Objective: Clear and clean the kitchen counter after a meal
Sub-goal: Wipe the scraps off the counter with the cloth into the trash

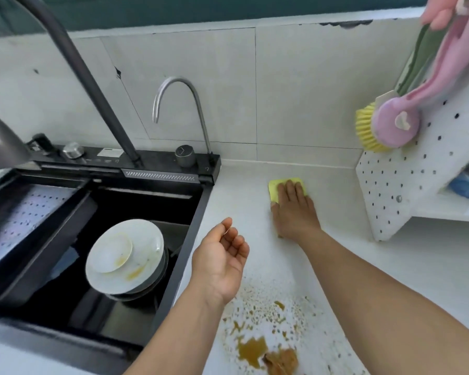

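Note:
My right hand (293, 209) lies flat, fingers straight, on a yellow cloth (275, 186) at the back of the white counter (349, 266). My left hand (222, 258) hovers palm-up with loosely curled fingers by the sink's edge and holds nothing. Brown sauce stains and crumbs (260, 334) cover the counter's near part. Stacked dirty white plates (125, 255) sit in the black sink (184, 255).
A dark tall faucet (92, 87) and a small chrome tap (184, 109) stand behind the sink. At the right a white perforated rack (406, 180) carries a pink brush with yellow bristles (387, 125). Another person's fingers (441, 14) show at the top right.

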{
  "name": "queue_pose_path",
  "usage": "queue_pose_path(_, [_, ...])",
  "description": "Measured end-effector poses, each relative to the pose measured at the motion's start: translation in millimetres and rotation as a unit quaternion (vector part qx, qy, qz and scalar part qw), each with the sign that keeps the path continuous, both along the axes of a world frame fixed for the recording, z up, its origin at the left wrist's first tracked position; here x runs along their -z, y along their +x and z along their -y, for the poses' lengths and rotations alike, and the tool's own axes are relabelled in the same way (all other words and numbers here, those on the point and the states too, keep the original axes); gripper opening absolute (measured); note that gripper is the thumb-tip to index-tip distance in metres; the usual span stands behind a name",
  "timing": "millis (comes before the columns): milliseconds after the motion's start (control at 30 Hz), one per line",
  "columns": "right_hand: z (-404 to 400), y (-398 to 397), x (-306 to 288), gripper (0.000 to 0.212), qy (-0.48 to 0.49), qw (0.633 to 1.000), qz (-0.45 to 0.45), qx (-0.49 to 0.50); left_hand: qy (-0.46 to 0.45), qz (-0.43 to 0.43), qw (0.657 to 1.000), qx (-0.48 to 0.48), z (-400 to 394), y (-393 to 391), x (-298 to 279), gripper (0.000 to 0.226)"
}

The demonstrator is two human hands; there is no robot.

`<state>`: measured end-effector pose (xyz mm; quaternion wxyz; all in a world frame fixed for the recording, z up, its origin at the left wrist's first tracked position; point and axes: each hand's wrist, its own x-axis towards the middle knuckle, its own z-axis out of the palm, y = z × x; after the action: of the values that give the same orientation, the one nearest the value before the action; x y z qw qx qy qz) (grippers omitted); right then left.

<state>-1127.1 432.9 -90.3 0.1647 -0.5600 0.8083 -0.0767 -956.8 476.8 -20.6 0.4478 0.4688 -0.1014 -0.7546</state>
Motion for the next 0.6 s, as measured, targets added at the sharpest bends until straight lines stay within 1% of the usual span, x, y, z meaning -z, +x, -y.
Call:
queue_pose_path(167, [27.2, 17.5, 0.2, 0.057, -0.014, 0.995, 0.006, -0.098, 0.000, 0.030, 0.999, -0.038, 2.5, 6.7, 2.4, 0.018])
queue_pose_path(333, [35.9, 43.6, -2.4, 0.053, -0.017, 0.970, 0.019, -0.242, -0.021, 0.079, 0.994, -0.074, 4.2, 16.3, 3.0, 0.019])
queue_pose_path(367, [34.9, 47.9, -2.5, 0.052, -0.018, 0.963, 0.036, -0.266, -0.025, 0.087, 0.992, -0.082, 4.6, 19.1, 3.7, 0.019])
queue_pose_path(433, [25.2, 56.9, -2.6, 0.051, -0.021, 0.952, 0.121, -0.282, -0.026, 0.103, 0.989, -0.100, 2.4, 27.9, 6.3, 0.020])
queue_pose_path(500, [8.9, 64.2, -7.1, 0.053, -0.027, 0.940, 0.214, -0.265, -0.027, 0.121, 0.986, -0.111, 1.1, 37.2, 8.1, 0.021])
queue_pose_path(600, [-20.5, 73.4, -14.3, 0.052, -0.008, 0.929, 0.283, -0.237, -0.029, 0.161, 0.978, -0.130, 0.0, 52.6, 13.1, 0.021])
